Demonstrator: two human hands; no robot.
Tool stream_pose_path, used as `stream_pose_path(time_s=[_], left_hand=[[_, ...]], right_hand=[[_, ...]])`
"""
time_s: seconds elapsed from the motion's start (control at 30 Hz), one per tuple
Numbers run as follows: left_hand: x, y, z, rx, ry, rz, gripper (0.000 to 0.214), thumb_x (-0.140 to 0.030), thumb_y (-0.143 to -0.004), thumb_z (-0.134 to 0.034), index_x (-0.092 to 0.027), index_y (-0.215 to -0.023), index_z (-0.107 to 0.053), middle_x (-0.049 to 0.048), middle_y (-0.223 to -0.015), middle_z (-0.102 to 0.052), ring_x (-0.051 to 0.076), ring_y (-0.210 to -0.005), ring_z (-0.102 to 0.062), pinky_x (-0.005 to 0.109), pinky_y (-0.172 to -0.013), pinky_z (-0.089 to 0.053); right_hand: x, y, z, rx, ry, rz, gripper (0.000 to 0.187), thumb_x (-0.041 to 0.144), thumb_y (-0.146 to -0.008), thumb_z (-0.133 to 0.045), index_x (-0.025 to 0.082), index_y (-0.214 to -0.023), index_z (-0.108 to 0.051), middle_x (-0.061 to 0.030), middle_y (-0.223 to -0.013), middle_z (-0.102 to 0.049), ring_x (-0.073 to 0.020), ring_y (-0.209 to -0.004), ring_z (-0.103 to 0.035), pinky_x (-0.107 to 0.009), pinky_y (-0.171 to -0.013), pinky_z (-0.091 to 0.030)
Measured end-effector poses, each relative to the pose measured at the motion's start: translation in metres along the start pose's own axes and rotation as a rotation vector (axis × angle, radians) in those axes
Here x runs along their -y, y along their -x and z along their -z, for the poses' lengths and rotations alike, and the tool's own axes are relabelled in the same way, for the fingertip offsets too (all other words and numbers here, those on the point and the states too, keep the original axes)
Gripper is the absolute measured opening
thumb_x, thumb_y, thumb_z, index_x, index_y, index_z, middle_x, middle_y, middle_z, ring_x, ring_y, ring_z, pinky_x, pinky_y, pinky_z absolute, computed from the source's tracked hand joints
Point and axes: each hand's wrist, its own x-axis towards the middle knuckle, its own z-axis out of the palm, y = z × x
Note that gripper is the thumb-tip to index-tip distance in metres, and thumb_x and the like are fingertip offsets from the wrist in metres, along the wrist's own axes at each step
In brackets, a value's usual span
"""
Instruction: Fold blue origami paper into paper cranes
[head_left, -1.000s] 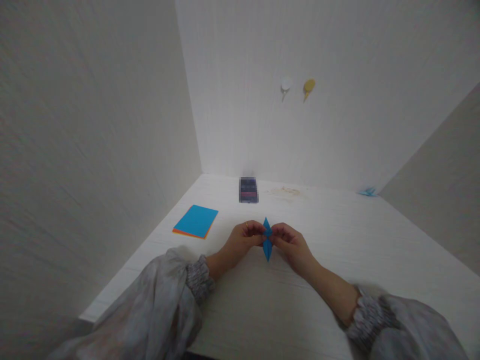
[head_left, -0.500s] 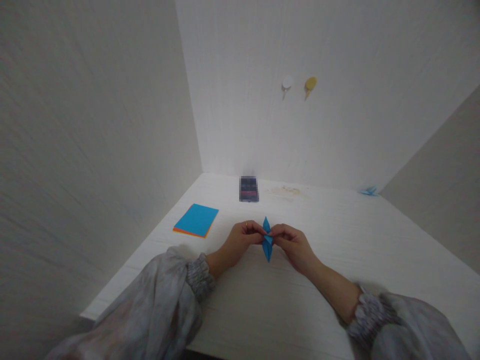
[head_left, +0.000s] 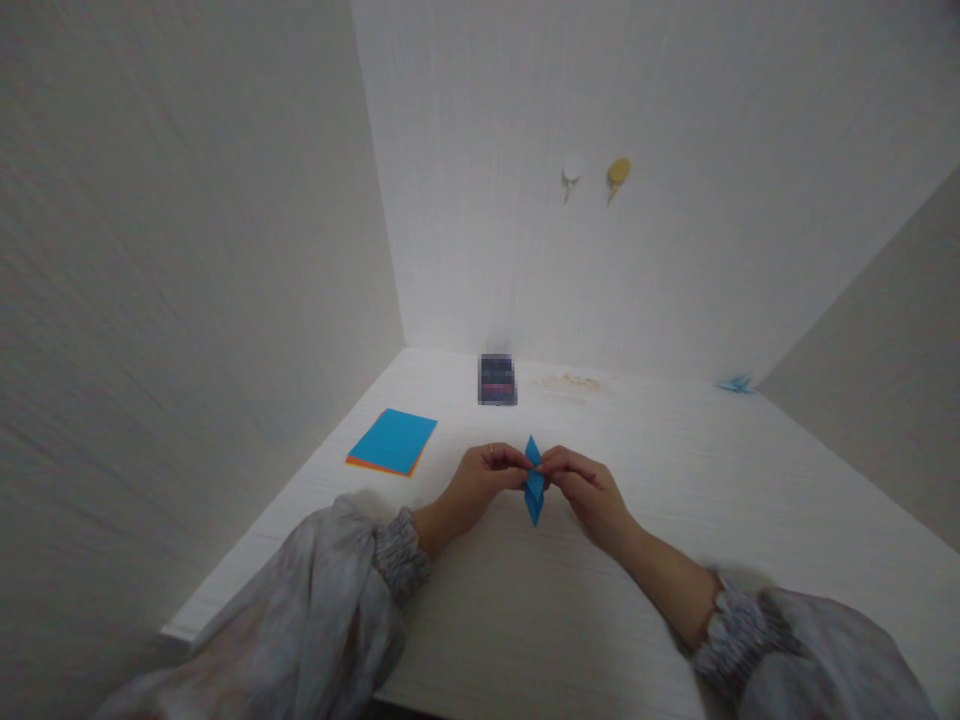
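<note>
Between my two hands is a small piece of folded blue origami paper [head_left: 535, 490], with one point toward the back wall and one toward me. My left hand [head_left: 484, 485] pinches its left side between thumb and fingers; a ring shows on one finger. From the right, my right hand [head_left: 589, 488] pinches the same paper near its middle. The fingertips of both hands almost meet there and cover part of the folds. To the left lies a stack of square origami paper [head_left: 394, 440], blue on top with orange and yellow edges below.
A dark pixelated object [head_left: 497, 380] stands at the back of the white table [head_left: 480, 620]. In the far right corner lies a light-blue folded paper piece [head_left: 737, 384]. A white hook [head_left: 572, 172] and a yellow hook [head_left: 619, 172] are on the back wall. Side walls flank the table.
The small flap at the middle of the folded paper now lies flatter and points more toward me. Both hands keep their pinch in nearly the same place.
</note>
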Motion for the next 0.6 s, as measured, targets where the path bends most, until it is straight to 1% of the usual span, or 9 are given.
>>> stream_pose_path(time_s=[0.1, 0.23, 0.37, 0.5, 0.6], left_hand=[[-0.0011, -0.0005, -0.0005, -0.029, -0.021, -0.007, 0.018, -0.015, -0.055, -0.070, -0.011, -0.070, -0.061, 0.0013, -0.066, -0.063, 0.012, -0.061, -0.059, 0.026, -0.065, -0.046], [-0.0005, -0.0019, -0.0001, -0.040, -0.035, -0.031, 0.022, -0.013, -0.053, -0.071, -0.011, -0.071, -0.059, -0.0003, -0.064, -0.061, 0.009, -0.059, -0.056, 0.023, -0.061, -0.044], [-0.0002, -0.0021, -0.0004, -0.039, -0.007, -0.033, 0.026, -0.012, -0.053, -0.072, -0.012, -0.073, -0.054, 0.0003, -0.068, -0.061, 0.010, -0.061, -0.057, 0.024, -0.062, -0.045], [-0.0022, -0.0010, -0.0024, -0.061, -0.006, -0.018, 0.031, -0.014, -0.052, -0.073, -0.013, -0.074, -0.052, -0.0001, -0.069, -0.061, 0.010, -0.063, -0.058, 0.023, -0.063, -0.045], [-0.0020, -0.0009, -0.0026, -0.062, -0.015, -0.032, 0.033, -0.016, -0.052, -0.074, -0.013, -0.074, -0.051, -0.0003, -0.070, -0.061, 0.010, -0.063, -0.058, 0.023, -0.064, -0.045]], right_hand=[[-0.0001, 0.0002, -0.0014, -0.025, 0.024, -0.063, 0.007, 0.026, -0.072, -0.060, 0.018, -0.071, -0.061, -0.0003, -0.071, -0.057, -0.0135, -0.067, -0.052, -0.027, -0.063, -0.041], [-0.0015, -0.0006, -0.0042, -0.080, 0.029, -0.135, 0.015, 0.026, -0.065, -0.068, 0.019, -0.074, -0.058, 0.0015, -0.066, -0.057, -0.0120, -0.062, -0.051, -0.025, -0.059, -0.040], [-0.0007, -0.0019, -0.0059, -0.137, 0.009, -0.146, 0.023, 0.025, -0.062, -0.070, 0.019, -0.076, -0.053, 0.0026, -0.065, -0.055, -0.0112, -0.060, -0.050, -0.024, -0.056, -0.040], [0.0000, -0.0025, -0.0063, -0.148, 0.022, -0.156, 0.022, 0.026, -0.062, -0.070, 0.019, -0.072, -0.052, 0.0029, -0.063, -0.053, -0.0109, -0.058, -0.049, -0.024, -0.054, -0.039], [-0.0014, -0.0023, -0.0066, -0.160, 0.048, -0.157, 0.021, 0.027, -0.062, -0.070, 0.018, -0.072, -0.053, 0.0029, -0.063, -0.052, -0.0105, -0.057, -0.048, -0.024, -0.053, -0.038]])
